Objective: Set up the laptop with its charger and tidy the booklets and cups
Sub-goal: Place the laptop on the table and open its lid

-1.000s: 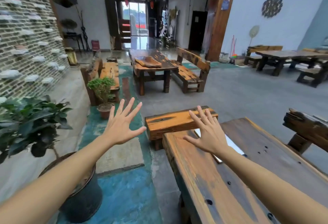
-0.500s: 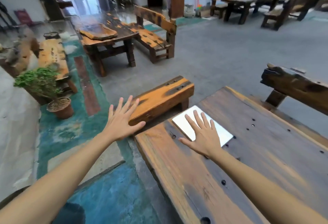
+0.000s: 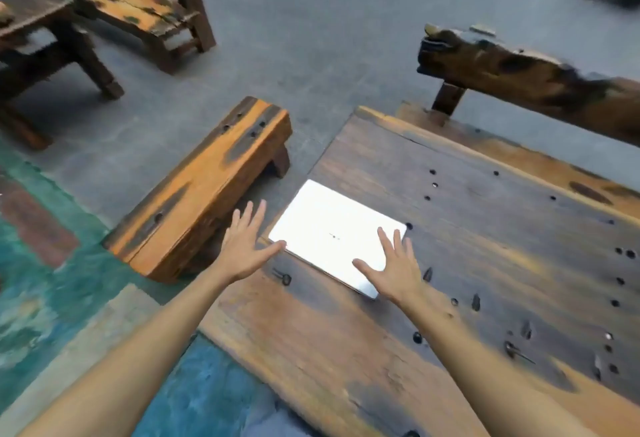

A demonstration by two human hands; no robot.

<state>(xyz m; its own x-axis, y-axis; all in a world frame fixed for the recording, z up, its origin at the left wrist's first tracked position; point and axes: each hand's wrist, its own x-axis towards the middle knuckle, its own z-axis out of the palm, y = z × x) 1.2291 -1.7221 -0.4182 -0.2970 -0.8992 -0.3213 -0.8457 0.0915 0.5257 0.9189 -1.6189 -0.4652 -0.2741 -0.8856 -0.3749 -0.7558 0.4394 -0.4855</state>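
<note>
A silver laptop (image 3: pixel 329 228), lid closed, lies flat near the far left corner of the dark wooden table (image 3: pixel 467 263). My left hand (image 3: pixel 246 246) is spread open at the laptop's left corner, thumb tip at its edge. My right hand (image 3: pixel 391 270) lies with straight fingers over the laptop's near right corner. No charger, booklets or cups are in view.
An orange wooden stool (image 3: pixel 204 194) stands on the floor just left of the table. A rough wooden bench back (image 3: pixel 519 72) runs along the table's far right side. Another table and bench (image 3: pixel 138 10) stand at the upper left.
My head has tilted down and closer to the table. My left hand moved right to the laptop's left corner; my right hand slid to its near right corner.
</note>
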